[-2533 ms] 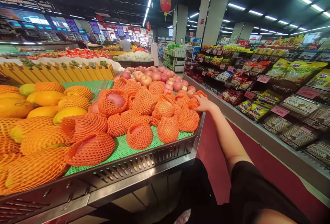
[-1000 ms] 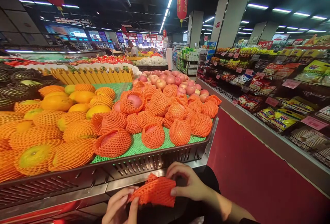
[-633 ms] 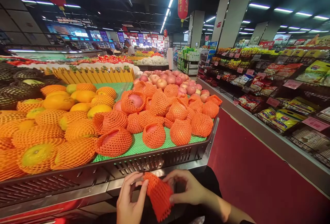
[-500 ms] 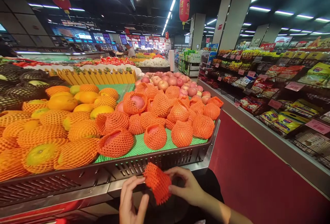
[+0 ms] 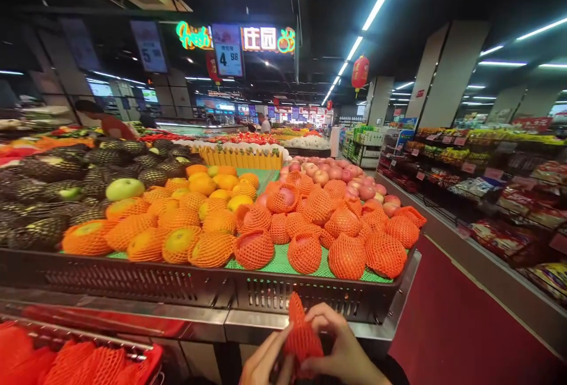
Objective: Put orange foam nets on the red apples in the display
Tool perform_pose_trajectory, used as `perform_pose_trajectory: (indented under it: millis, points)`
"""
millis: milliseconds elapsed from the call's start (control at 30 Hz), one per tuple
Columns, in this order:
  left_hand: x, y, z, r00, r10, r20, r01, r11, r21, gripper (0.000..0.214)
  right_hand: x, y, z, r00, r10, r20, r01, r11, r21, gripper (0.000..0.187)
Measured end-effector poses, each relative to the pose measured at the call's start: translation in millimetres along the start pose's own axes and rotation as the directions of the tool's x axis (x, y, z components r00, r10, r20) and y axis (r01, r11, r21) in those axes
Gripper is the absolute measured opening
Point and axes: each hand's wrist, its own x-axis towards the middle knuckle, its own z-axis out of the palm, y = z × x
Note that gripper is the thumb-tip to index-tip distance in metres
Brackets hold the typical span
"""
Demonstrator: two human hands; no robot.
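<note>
Both hands meet low in the middle, in front of a fruit stand. My left hand (image 5: 264, 362) and my right hand (image 5: 340, 351) pinch an orange foam net sleeve (image 5: 300, 335) between them, held upright. Whether a fruit sits inside the sleeve is hidden. Just beyond the hands, a dark slotted crate (image 5: 310, 296) on a green mat holds several apples wrapped in orange nets (image 5: 345, 255). Bare pink apples (image 5: 336, 173) are piled behind them.
Netted oranges (image 5: 177, 243) fill the crate to the left, with dark-netted fruit (image 5: 39, 196) further left. A red basket of orange nets (image 5: 80, 361) sits at the lower left. A red-floored aisle (image 5: 465, 338) runs on the right beside shelves of packaged goods (image 5: 509, 196).
My right hand came back from the apple pile with a net sleeve, and both hands turned it from flat to upright. The view swung left and up, revealing the red basket.
</note>
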Motion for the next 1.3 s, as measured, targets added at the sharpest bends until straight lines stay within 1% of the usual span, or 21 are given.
perform_pose_trajectory:
  millis: [67,133,200,233,300,367,400,500,633,667,733,800,833,900,967,1000,1033,1133,1167,1267,1300]
  points:
    - [5,12,-14.8,0.993,-0.118,-0.022,0.119,0.993,0.011,0.039,5,-13,-7,1.0,-0.024,0.02,0.027,0.989,-0.143,0.046]
    - [11,27,-27.9,0.98,-0.198,0.021,0.197,0.98,0.022,0.035,6,-24,-10,0.997,-0.074,0.0,0.071,0.96,-0.27,0.05]
    - [14,40,-34.4,0.972,-0.211,0.102,0.208,0.977,0.039,0.029,3,-28,-6,0.996,-0.079,-0.037,0.06,0.932,-0.358,0.043]
    - [14,45,-34.4,0.974,-0.192,0.122,0.186,0.981,0.061,0.029,1,-29,-1,0.997,-0.051,-0.05,0.03,0.938,-0.346,0.035]
    - [12,50,-28.4,0.991,-0.121,0.053,0.111,0.981,0.158,0.03,-7,-26,11,0.999,0.028,-0.022,-0.032,0.982,-0.189,0.019]
    - [7,50,-18.8,0.996,-0.059,-0.072,0.078,0.953,0.293,0.034,-16,-19,27,0.999,0.046,0.011,-0.046,0.998,0.043,0.029]
    - [5,51,-14.5,0.995,-0.044,-0.093,0.073,0.937,0.341,0.036,-21,-16,34,1.0,0.026,-0.006,-0.025,0.991,0.131,0.038]
    - [0,59,-10.7,0.995,-0.096,-0.012,0.094,0.932,0.351,0.04,-30,-4,52,0.984,0.012,-0.175,0.037,0.961,0.275,0.053]
    - [5,85,-26.2,0.971,-0.222,0.092,0.199,0.957,0.21,0.036,-35,2,61,0.931,0.052,-0.362,0.099,0.917,0.386,0.062]
    - [9,91,-31.0,0.961,-0.258,0.094,0.238,0.953,0.189,0.034,-35,0,61,0.937,0.024,-0.35,0.123,0.912,0.391,0.063]
    - [18,100,-38.7,0.948,-0.316,0.033,0.301,0.926,0.227,0.028,-32,-10,54,0.974,-0.057,-0.218,0.136,0.919,0.371,0.064]
    - [29,104,-43.6,0.949,-0.307,-0.074,0.313,0.889,0.334,0.022,-24,-27,42,0.992,-0.101,-0.073,0.117,0.952,0.282,0.062]
    - [34,103,-45.4,0.956,-0.267,-0.126,0.295,0.874,0.387,0.022,-18,-37,35,0.993,-0.104,-0.055,0.113,0.974,0.198,0.056]
    - [45,101,-48.1,0.969,-0.139,-0.206,0.221,0.857,0.466,0.025,-5,-60,20,0.976,-0.149,-0.161,0.141,0.988,-0.06,0.036]
    - [57,95,-50.2,0.968,0.001,-0.252,0.137,0.839,0.527,0.027,5,-80,11,0.904,-0.302,-0.303,0.174,0.907,-0.383,0.033]
    - [62,91,-50.7,0.96,0.057,-0.274,0.111,0.821,0.559,0.026,7,-87,9,0.867,-0.384,-0.316,0.18,0.834,-0.522,0.037]
    - [68,86,-50.7,0.951,0.098,-0.294,0.1,0.801,0.59,0.024,8,-90,9,0.85,-0.451,-0.272,0.202,0.756,-0.623,0.041]
    - [83,71,-46.7,0.932,0.142,-0.332,0.111,0.763,0.637,0.021,4,-79,13,0.841,-0.542,-0.01,0.385,0.611,-0.692,0.05]
    - [87,67,-44.0,0.932,0.129,-0.338,0.125,0.761,0.636,0.021,1,-69,13,0.811,-0.583,0.038,0.449,0.581,-0.679,0.047]
    - [92,60,-32.4,0.941,0.047,-0.335,0.173,0.785,0.595,0.021,-4,-38,8,0.691,-0.723,0.003,0.536,0.51,-0.673,0.023]
    - [91,60,-27.7,0.942,0.021,-0.334,0.185,0.799,0.572,0.022,-6,-30,6,0.683,-0.73,-0.025,0.524,0.514,-0.679,0.014]
